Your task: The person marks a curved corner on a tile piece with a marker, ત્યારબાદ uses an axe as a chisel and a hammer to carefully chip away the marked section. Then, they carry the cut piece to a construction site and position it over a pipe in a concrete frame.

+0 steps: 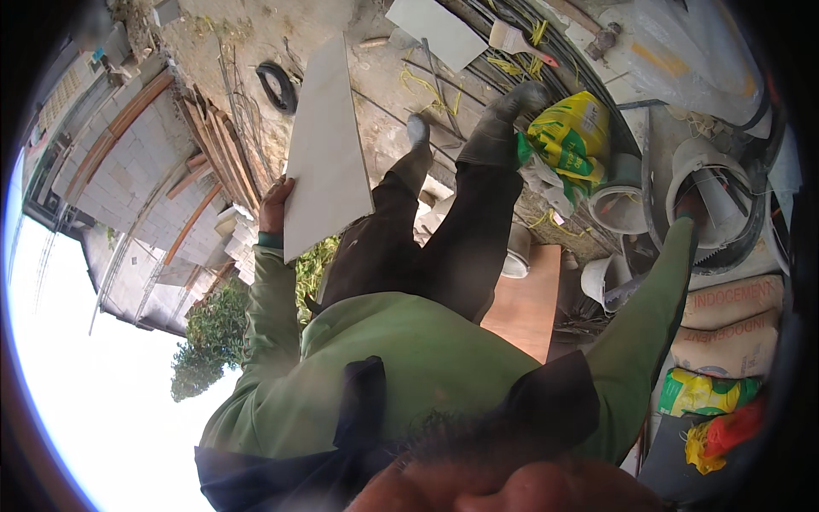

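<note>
My left hand (274, 207) is closed on the edge of a long, pale grey tile (327, 158), thumb on its face, holding it upright beside my left leg. At the right, my right arm stretches out to a whitish bucket (735, 160) with tools in it. My right hand (688, 205) is at the bucket's mouth, small and dark in the view; its fingers cannot be made out. A toothed saw blade (705, 255) shows just below that hand.
A yellow-green bag (570, 141) lies by my right boot, near another bucket (618, 207). Dark rods and hoses cross the ground ahead, with a second pale tile (437, 32), a brush (522, 43) and a hammer (603, 40). Cement sacks (725, 343) are stacked at right; wooden planks (223, 154) lie left.
</note>
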Demonstrator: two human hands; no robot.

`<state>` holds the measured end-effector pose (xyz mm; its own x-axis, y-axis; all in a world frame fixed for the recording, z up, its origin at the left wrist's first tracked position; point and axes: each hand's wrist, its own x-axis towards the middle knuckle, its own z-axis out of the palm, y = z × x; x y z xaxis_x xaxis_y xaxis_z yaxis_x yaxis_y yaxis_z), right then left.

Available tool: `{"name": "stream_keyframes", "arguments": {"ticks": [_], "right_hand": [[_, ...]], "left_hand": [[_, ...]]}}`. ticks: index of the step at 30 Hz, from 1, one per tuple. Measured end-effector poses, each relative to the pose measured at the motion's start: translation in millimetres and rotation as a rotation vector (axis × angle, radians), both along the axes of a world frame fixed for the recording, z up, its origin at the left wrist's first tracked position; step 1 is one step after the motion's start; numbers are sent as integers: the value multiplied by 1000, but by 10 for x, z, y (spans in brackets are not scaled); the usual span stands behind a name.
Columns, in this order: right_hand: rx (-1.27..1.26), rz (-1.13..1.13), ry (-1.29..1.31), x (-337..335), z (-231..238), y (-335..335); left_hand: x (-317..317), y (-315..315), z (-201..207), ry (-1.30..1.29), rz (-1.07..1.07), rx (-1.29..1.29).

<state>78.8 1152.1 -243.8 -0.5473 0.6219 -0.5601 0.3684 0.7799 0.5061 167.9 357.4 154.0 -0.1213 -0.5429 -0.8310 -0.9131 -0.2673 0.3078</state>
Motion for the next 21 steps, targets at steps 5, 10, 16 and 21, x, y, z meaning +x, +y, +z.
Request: {"name": "stream_keyframes", "arguments": {"ticks": [5, 10, 16, 21], "right_hand": [[20, -78, -33, -48, 372, -99], [-66, -132, 152, 57, 1046, -289], [-233, -290, 328, 1327, 1705, -259], [-865, -1085, 670, 1757, 1711, -399]], "left_hand": [[224, 114, -63, 121, 109, 61], [177, 472, 109, 116, 301, 82], [514, 218, -241, 297, 479, 299], [973, -77, -318, 529, 593, 408]]}}
